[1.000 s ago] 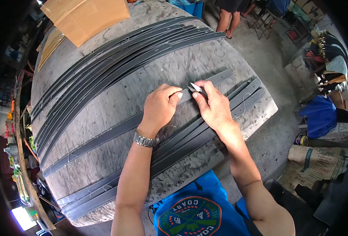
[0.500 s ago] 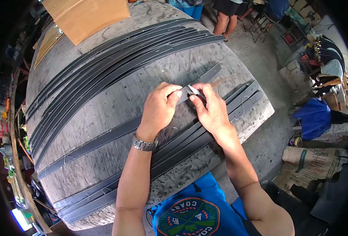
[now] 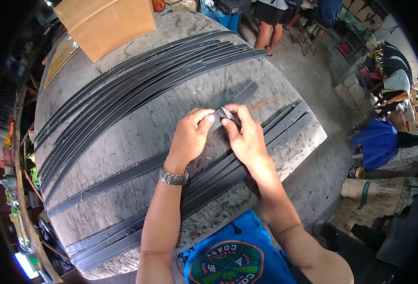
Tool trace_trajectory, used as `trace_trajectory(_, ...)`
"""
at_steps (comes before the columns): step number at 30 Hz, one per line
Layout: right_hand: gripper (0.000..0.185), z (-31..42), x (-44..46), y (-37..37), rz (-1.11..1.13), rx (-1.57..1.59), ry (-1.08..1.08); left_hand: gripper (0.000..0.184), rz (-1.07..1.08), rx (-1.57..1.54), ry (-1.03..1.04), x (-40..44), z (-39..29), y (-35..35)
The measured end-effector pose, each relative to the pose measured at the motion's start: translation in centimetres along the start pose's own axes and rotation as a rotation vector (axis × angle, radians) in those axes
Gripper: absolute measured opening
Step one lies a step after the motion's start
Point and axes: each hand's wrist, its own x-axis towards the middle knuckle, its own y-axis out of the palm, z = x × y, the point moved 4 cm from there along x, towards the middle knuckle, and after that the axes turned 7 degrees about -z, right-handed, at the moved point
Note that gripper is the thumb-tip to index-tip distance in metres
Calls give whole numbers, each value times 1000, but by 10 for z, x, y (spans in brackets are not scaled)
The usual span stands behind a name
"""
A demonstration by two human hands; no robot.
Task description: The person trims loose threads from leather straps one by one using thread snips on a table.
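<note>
A long black belt strap (image 3: 119, 179) with a stitched edge and loose threads lies slantwise over the table. My left hand (image 3: 189, 137) pinches its edge between thumb and fingertips, near the strap's far-right end. Close beside those fingertips, my right hand (image 3: 245, 135) is closed around small thread snips (image 3: 226, 113). The pale pointed blades rest at the strap; whether a thread lies between them is too small to tell. Several more stitched straps (image 3: 218, 171) lie under my forearms along the near side, with thin thread ends on them.
Several black straps (image 3: 138, 80) lie in a curved row across the worn grey table (image 3: 147, 116). A cardboard box (image 3: 109, 28) stands at the far left. Beyond the table's right edge are a concrete floor, sacks (image 3: 374, 196) and a blue cloth (image 3: 378, 142). People stand at the back.
My right hand has come slightly left, closer to my left fingertips, and the snips have turned in its grip. The strap stays pinched in my left hand. The view has shifted a little.
</note>
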Motion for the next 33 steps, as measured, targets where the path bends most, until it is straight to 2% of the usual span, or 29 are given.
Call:
trace_trajectory(1, 30, -2, 0, 3, -20, 33, 12, 24, 0, -35, -16, 1, 5, -1)
trace_trajectory(3, 38, -25, 8, 19, 98, 743, 274, 25, 12, -38, -44, -2, 13, 1)
trace_trajectory(5, 36, 18, 12, -2, 77, 987, 273, 27, 29, 36, -65, -2, 19, 1)
trace_trajectory(6, 34, 25, 17, -10, 83, 994, 201, 26, 42, 44, -88, -4, 20, 3)
trace_trajectory(7, 35, 31, 21, -18, 64, 905, 138, 26, 42, 45, -94, -5, 19, 3)
trace_trajectory(11, 34, -2, 23, -24, 4, 154, -79, 25, 36, 51, -89, -4, 21, 5)
trace_trajectory(13, 32, -9, 7, -21, 87, 27, 18, 24, 34, 41, -90, -4, 23, 8)
trace_trajectory(15, 32, -13, -1, -15, 114, -114, -18, 23, 44, 28, -98, -2, 25, 7)
trace_trajectory(20, 31, -12, -2, -6, 147, -198, -31, 23, 15, 42, -47, -3, 22, 5)
trace_trajectory(33, 29, -8, -2, -4, 127, -178, 21, 22, -14, 0, 10, -3, 23, 7)
